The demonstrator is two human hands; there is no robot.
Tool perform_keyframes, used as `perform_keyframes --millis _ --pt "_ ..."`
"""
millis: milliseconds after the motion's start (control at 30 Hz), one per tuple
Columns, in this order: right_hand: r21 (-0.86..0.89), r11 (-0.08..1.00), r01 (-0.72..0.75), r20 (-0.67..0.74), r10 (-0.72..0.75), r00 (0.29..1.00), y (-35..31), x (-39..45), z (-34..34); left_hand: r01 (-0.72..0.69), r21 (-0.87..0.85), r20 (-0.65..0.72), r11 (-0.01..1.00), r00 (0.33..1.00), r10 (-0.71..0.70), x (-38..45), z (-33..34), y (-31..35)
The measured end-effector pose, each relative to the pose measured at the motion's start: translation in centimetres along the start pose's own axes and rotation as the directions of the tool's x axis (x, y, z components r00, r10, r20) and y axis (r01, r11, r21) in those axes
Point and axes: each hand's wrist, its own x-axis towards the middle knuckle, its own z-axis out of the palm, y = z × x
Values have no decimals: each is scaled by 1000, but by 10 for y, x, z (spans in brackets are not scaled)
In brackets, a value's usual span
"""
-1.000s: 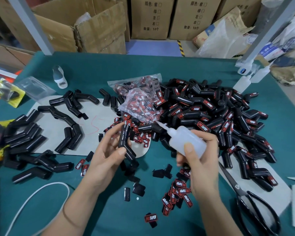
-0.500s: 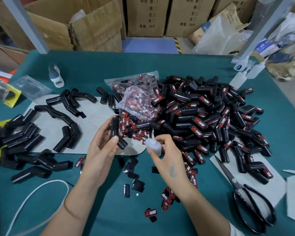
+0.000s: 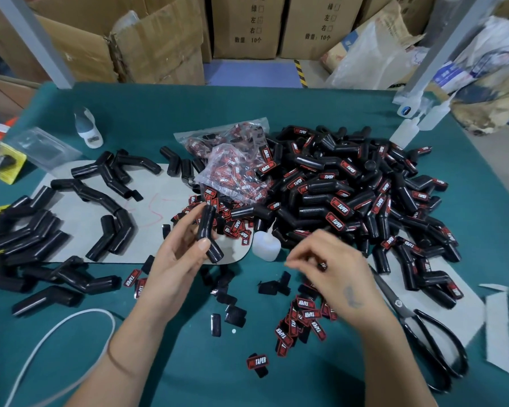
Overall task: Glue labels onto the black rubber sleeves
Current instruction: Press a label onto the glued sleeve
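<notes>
While the left hand held a bent black rubber sleeve upright above the green tabletop, its grip closed around the elbow, the right hand hovered over loose red-and-black labels; whether it pinched one, I could not tell. Sleeves looked light and pliable, best held mid-body; labels seemed thin, best taken by their edges.

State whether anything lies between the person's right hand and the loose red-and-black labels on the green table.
Nothing visible does. The right hand hovers directly above the loose red-and-black labels; the small white plastic glue bottle stands off to its left, out of the way.
</notes>
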Motion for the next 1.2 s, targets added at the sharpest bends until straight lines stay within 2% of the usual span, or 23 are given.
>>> perform_keyframes --millis 67,167,433,733,867,967,1033,1100,1200 --pt "-251 968 7 248 58 967 1 -1 -1 6 18 10 1000 1000 -6 -1 2 -1" --pt "-456 888 67 401 137 906 -4 2 16 14 33 12 999 1000 -14 -2 3 -2" --pt "-503 861 81 408 154 900 -4 3 25 65 105 43 992 997 -70 -4 1 -1" --pt "-459 881 119 368 67 927 -2 -1 20 33 47 87 998 995 -37 -5 2 5" --pt "-283 953 113 367 -2 930 0 -4 7 12 -1 33 1000 999 -12 -6 3 6" --pt "50 999 -1 417 -20 908 -1 -5 1 -15 -53 28 998 999 17 -6 1 5" --pt "337 933 -125 424 -32 905 -7 -5 1 -27 -110 13 994 999 29 -5 1 5" --pt "581 793 -184 367 -53 929 -14 -4 5 -21 -155 2 988 1000 22 -4 1 5" --pt "757 621 -204 309 -65 949 -21 -1 10 18 -217 7 976 1000 -17 -1 -1 6"
